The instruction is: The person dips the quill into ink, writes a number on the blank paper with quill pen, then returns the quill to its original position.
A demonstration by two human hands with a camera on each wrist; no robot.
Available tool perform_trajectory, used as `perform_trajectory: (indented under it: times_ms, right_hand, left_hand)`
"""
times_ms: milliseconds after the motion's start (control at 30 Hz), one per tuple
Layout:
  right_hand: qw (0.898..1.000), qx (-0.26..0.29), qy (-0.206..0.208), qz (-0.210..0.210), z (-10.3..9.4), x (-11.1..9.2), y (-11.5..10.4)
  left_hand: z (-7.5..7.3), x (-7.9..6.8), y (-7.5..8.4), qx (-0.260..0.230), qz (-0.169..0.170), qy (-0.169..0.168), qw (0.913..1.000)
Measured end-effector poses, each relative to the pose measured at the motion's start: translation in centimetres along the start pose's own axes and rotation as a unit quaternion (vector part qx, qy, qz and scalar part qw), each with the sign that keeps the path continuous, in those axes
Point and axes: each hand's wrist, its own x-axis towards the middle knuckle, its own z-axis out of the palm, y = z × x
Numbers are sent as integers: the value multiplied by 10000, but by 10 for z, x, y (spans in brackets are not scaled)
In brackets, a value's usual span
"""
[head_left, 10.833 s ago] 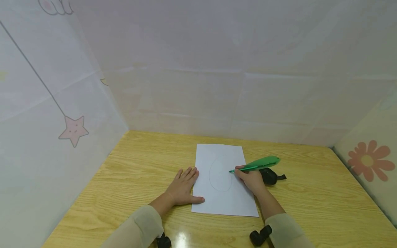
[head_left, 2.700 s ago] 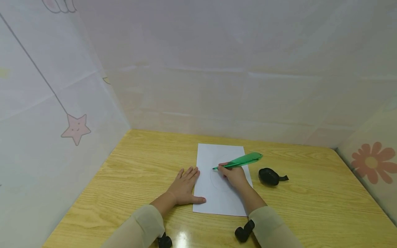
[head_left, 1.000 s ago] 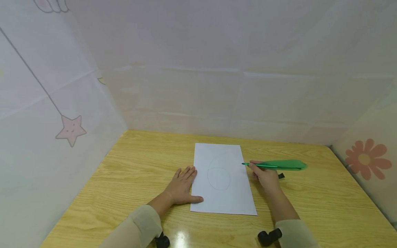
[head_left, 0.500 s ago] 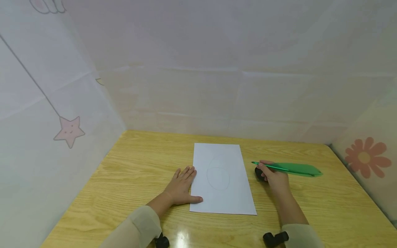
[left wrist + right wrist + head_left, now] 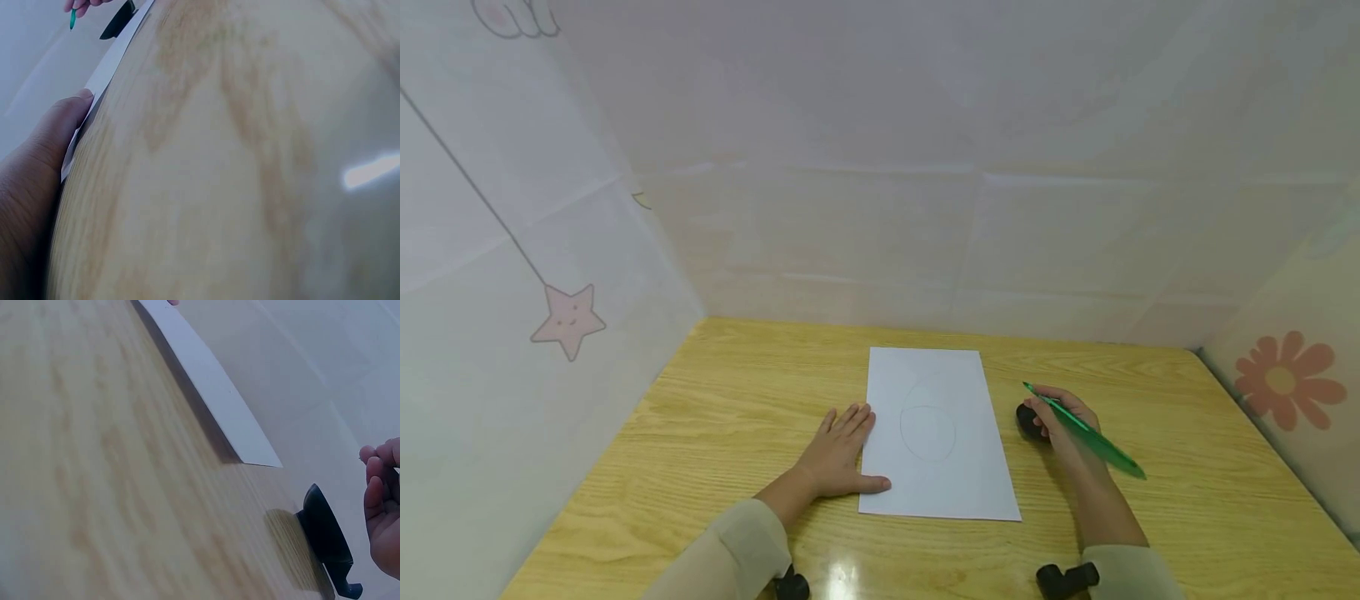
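Observation:
My left hand (image 5: pixel 838 458) lies spread on the table, with its fingertips and thumb resting on the left edge of a white sheet of paper (image 5: pixel 940 492). The sheet bears a faint egg-shaped outline crossed by a curved line. To the right of the paper, my right hand (image 5: pixel 1071 433) pinches a green feather pen (image 5: pixel 1108 454), its tip raised and its plume pointing down to the right. A black oval object with a short tail (image 5: pixel 326 528) is on the table beside the paper; in the head view the right hand partly covers it (image 5: pixel 1027 422).
The wooden table (image 5: pixel 760 367) carries the sheet and the black object. Pale printed cloth (image 5: pixel 850 208) encloses it at the back and sides. Black wrist devices (image 5: pixel 1067 578) sit at both cuffs.
A curved line has appeared across the drawn oval. The right hand has left the paper with the pen, moved right to the black object, and tilted the plume downward. The left hand stays put.

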Motion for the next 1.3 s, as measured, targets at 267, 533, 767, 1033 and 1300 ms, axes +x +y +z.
perform_trajectory:
  times_ms: [267,533,767,1033,1300]
  right_hand:
    - [9968,576,49,-552,1,-8,-5]
    - [9951,473,-488,-724,-8,-10,-6]
    - [9983,184,-396,-380,-21,-4,1]
    - [9974,-587,-352,-233,-29,-3,2]
    - [9994,305,-147,-79,-34,-3,2]
  left_hand:
    - [1,0,0,-23,4,-12,10000]
    - [1,0,1,12,25,1,10000]
    - [-2,0,2,-13,33,-15,10000]
    - [0,0,1,-10,-11,-37,10000]
    - [0,0,0,-14,-4,-26,10000]
